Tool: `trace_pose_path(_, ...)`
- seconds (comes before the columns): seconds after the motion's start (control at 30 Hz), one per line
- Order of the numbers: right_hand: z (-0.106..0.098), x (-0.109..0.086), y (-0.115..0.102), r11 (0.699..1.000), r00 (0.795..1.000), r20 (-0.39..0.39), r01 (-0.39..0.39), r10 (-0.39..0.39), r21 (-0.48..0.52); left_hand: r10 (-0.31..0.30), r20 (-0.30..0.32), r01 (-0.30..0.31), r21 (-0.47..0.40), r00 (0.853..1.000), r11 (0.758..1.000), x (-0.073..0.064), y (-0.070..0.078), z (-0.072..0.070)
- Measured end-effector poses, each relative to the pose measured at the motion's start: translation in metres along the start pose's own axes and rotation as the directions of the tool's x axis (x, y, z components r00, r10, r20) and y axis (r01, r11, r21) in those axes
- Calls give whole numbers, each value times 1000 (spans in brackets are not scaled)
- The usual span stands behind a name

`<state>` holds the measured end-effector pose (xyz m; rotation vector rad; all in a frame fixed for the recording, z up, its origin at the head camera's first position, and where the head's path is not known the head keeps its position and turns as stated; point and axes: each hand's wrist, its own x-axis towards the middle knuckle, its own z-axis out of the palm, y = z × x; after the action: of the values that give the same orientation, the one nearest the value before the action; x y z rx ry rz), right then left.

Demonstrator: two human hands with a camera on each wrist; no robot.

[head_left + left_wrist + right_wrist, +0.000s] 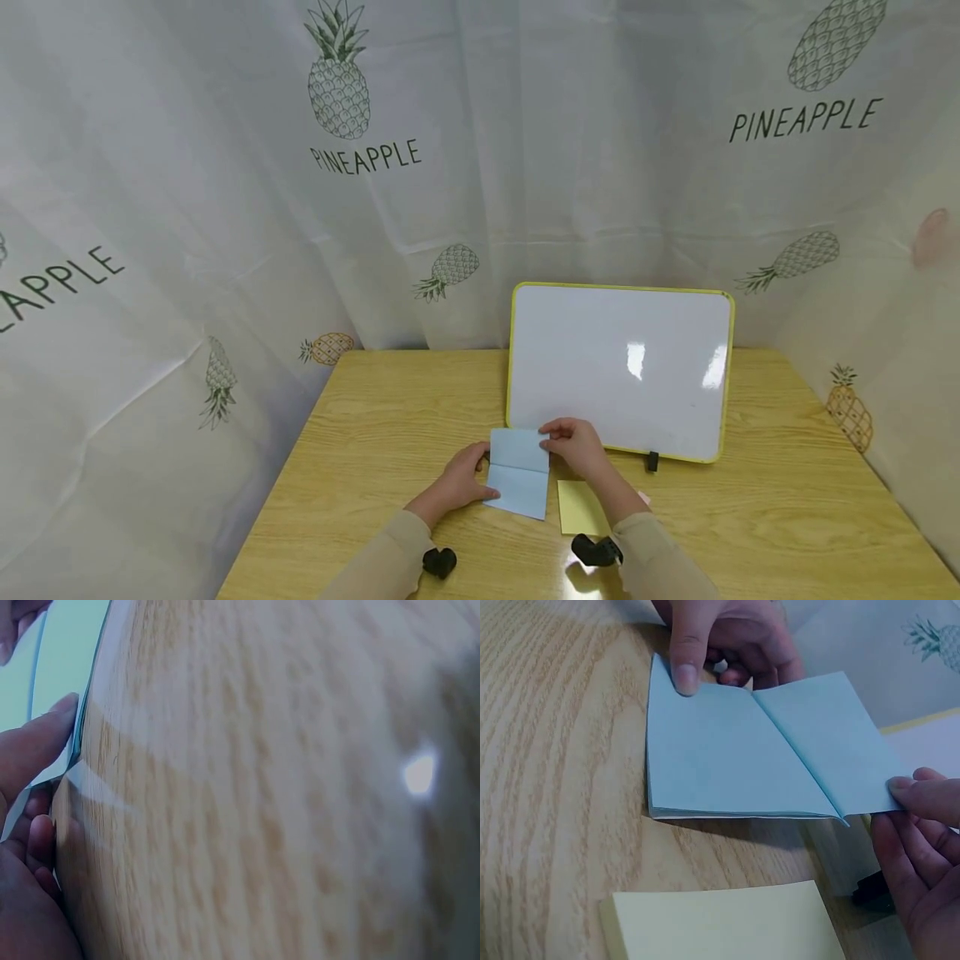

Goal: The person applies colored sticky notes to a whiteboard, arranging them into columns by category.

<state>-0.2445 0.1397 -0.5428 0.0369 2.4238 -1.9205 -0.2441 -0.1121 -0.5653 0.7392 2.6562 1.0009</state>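
Observation:
A light blue sticky-note pad (519, 493) is held just above the table in the head view, its stacked layers showing along one edge in the right wrist view. My left hand (459, 482) grips the pad at its left side, thumb (685, 675) on top and fingers underneath. Beyond a crease, a blue sheet (821, 735) stretches toward the whiteboard. My right hand (576, 446) pinches that sheet by its outer right corner, between thumb and fingers. A yellow sticky-note pad (581, 507) lies on the table beneath the right forearm.
A whiteboard (618, 367) with a yellow frame leans behind the hands, a black clip (652, 462) at its lower edge. Something small and pink (644, 498) peeks out past the right forearm. A pineapple-print curtain (480, 167) hangs around the wooden table (787, 500).

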Motion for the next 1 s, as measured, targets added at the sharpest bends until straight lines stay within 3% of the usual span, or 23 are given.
trace_pose_path(0.77,0,10,-14,999,999,-39,-21,20,-34,-13,5,14,-19,1000,1000,5,1,0)
trace_pose_path(1.0,-2,13,-11,1000,998,-56,-9,8,-30,-8,0,8,-66,1000,998,3,2,0)
